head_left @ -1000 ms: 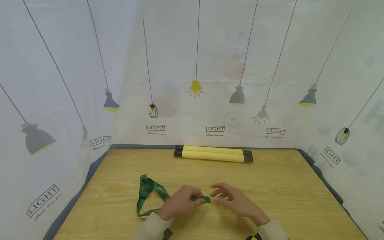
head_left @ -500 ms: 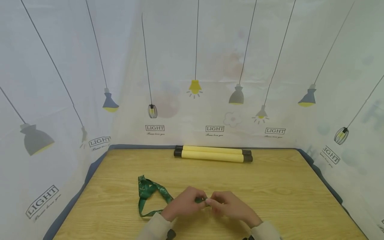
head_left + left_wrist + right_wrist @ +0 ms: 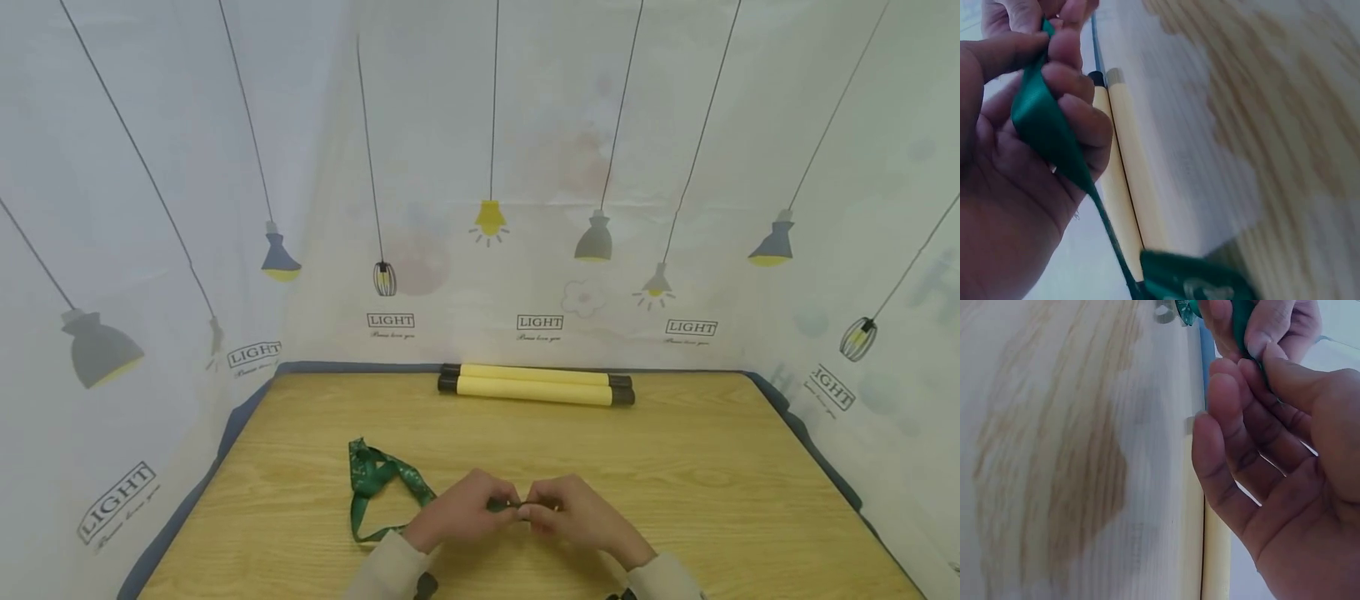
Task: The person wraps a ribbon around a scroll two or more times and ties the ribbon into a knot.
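Left hand (image 3: 461, 515) pinching green ribbon (image 3: 378, 482) end between thumb and curled fingers. Right hand (image 3: 573, 517) meeting it fingertip to fingertip, pinching same ribbon end (index and thumb closed, remaining fingers relaxed). Ribbon loop trailing left on wooden table (image 3: 712, 483). Two yellow tubes (image 3: 536, 386) at far edge, against lamp-print backdrop (image 3: 525, 208).

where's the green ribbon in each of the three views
Head: the green ribbon lies left of centre on the table, one end pinched between both hands.
Left wrist: left half, running through the left hand down to the bottom edge.
Right wrist: top right, a small piece between fingertips.
Shared landmark: the yellow tubes.
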### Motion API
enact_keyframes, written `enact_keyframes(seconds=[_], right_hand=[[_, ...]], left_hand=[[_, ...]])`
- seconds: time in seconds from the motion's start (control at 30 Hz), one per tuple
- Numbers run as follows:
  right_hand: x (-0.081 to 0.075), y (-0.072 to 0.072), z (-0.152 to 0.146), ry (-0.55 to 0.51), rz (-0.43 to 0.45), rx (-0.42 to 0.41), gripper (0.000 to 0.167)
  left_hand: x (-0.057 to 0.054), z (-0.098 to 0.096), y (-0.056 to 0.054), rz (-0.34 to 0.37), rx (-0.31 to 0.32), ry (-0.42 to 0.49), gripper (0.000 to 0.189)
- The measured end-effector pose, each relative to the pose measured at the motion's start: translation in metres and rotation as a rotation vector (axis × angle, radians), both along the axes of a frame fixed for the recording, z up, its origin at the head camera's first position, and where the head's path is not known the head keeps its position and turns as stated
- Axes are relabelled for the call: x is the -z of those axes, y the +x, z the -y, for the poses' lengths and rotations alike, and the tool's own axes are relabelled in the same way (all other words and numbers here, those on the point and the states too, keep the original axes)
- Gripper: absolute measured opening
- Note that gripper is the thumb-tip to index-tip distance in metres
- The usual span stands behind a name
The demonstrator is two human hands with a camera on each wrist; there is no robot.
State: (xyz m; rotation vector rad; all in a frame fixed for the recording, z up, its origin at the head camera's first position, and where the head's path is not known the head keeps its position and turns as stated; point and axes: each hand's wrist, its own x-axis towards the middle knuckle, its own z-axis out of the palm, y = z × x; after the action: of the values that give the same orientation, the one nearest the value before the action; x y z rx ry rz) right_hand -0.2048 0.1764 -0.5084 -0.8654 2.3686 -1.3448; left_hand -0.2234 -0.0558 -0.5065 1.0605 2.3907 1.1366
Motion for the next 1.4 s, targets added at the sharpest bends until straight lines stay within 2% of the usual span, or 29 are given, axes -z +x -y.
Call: enact_keyframes(seconds=[0.23,0.37,0.6,0.93,1.27,1.4], right_hand=[[-0.001,-0.001,-0.007,-0.001,-0.029,0.085,0.025],[-0.002,-0.002,-0.013,0.000,-0.042,0.119,0.024],[0.002,-0.004,-0.029,0.015,-0.076,0.209,0.025],[-0.004,-0.004,-0.049,-0.002,-0.063,0.268,0.031],[-0.003,-0.005,-0.057,-0.022,-0.067,0.273,0.031],[0.000,-0.005,-0.064,-0.020,-0.041,0.306,0.032]], left_hand=[[0.000,0.012,0.001,0.132,-0.008,-0.022,0.030],[0.004,0.019,-0.001,0.145,-0.027,-0.038,0.034],[0.008,0.034,-0.003,0.123,-0.069,-0.057,0.041],[0.006,0.065,-0.011,0.097,-0.086,-0.083,0.044],[0.003,0.085,-0.012,0.154,-0.094,-0.076,0.050],[0.003,0.093,-0.011,0.191,-0.079,-0.056,0.049]])
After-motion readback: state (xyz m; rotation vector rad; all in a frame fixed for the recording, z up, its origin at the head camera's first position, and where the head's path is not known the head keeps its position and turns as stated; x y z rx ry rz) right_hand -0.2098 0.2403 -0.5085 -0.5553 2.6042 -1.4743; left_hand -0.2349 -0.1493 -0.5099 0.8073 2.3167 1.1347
